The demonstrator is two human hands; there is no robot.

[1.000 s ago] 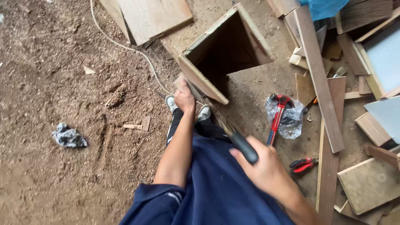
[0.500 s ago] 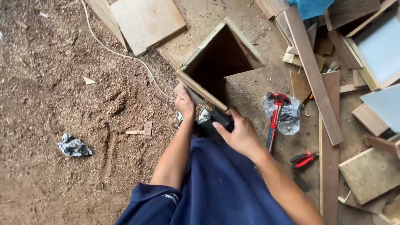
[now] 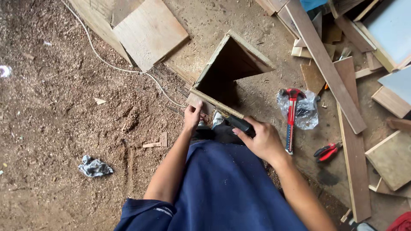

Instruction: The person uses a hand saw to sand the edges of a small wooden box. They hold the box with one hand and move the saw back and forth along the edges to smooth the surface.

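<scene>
The right hand (image 3: 265, 139) is closed around the black handle of a tool (image 3: 240, 124); its working end is hidden against the near edge of the wooden box (image 3: 231, 68), so what kind of tool it is cannot be told. Just left of that grip, the left hand (image 3: 192, 116) pinches the near left corner of the box, thumb and fingers closed on the board's edge.

The box stands just beyond both grips, open side toward the camera, dark inside. It looks like thin boards joined at the corners: probably stiff and fairly light, but liable to rack or split at the joints if levered hard. The corner held by the left hand seems a sound place to steady it. The tool handle looks like hard, slightly grippy plastic or rubber, best taken around its middle, as it is.

To the right of the right grip lie a red-and-black hammer (image 3: 291, 117) on a clear plastic bag (image 3: 306, 113), and, further right, red-handled pliers (image 3: 327, 151). Beyond them long planks (image 3: 325, 64) and board offcuts are piled. Left of the left grip the floor (image 3: 64, 107) is thick with sawdust, with a crumpled grey rag (image 3: 95, 167) and a white cord (image 3: 111, 66) running across. A plywood sheet (image 3: 150, 32) lies past the box.
</scene>
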